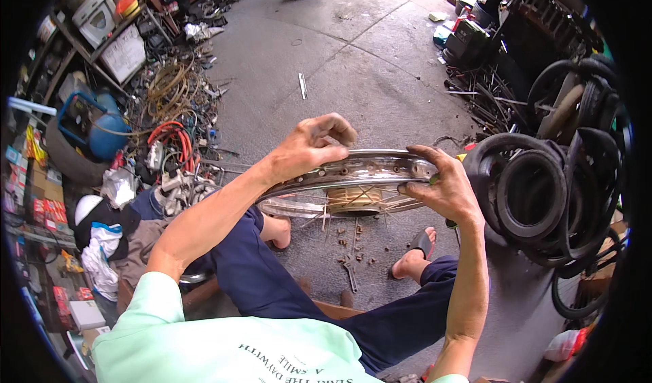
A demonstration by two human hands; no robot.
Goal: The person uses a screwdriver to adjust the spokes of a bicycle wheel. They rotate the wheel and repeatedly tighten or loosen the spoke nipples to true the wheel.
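A shiny metal wheel rim [319, 177] is held tilted above the floor between my knees. Thin spokes stick out around its brass-coloured hub [354, 198], some with loose-looking ends. My right hand [445, 186] grips the rim's right side, thumb below and fingers over the top edge. At the rim's upper edge, left of centre, is my left hand [314, 145], its fingers curled toward the thumb; whatever they may hold is too small to make out. Below the wheel, several small brass-coloured pieces [359, 246] lie scattered beside a small wrench [352, 278].
Black tyres [532, 194] are piled at the right, with metal rods [479, 108] beyond them. Along the left lie tangled cables [170, 87], a blue tank [109, 125] and parts. A flat metal strip [302, 86] rests on the concrete floor ahead.
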